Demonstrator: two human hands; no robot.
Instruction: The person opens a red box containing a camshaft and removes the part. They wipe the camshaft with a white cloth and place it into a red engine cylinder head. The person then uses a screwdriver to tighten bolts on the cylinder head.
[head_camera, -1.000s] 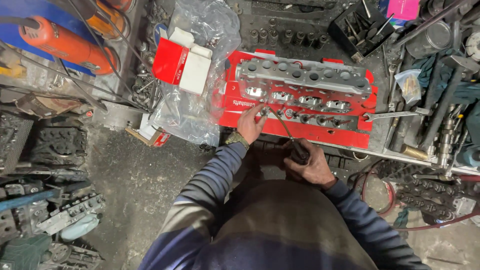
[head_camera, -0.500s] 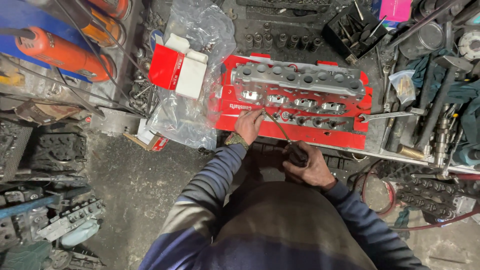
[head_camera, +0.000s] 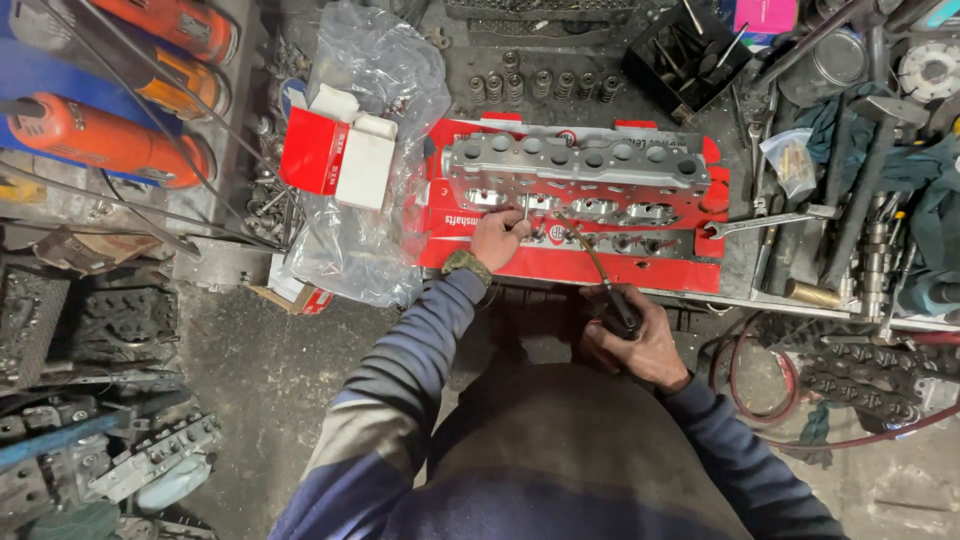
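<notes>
A grey metal cylinder head (head_camera: 580, 180) lies on a flattened red cardboard box (head_camera: 570, 265) on the bench. My left hand (head_camera: 498, 238) rests against the head's near side, fingers pinched on a thin metal rod (head_camera: 524, 215) that stands upright in it. My right hand (head_camera: 640, 340) is lower, near the bench edge, closed around a dark tool handle (head_camera: 618, 312). A thin shaft (head_camera: 585, 250) runs from that handle up to the head. A wristwatch sits on my left wrist.
A red-and-white carton (head_camera: 340, 155) lies on clear plastic bags (head_camera: 370, 230) to the left. Orange power tools (head_camera: 110, 140) hang far left. A wrench (head_camera: 770, 222), valve springs (head_camera: 540, 85), a hammer (head_camera: 860, 180) and engine parts crowd the right side and the floor.
Both hands stay in nearly the same places. The view has shifted slightly, and my left hand has settled a little lower on the head's near side.
</notes>
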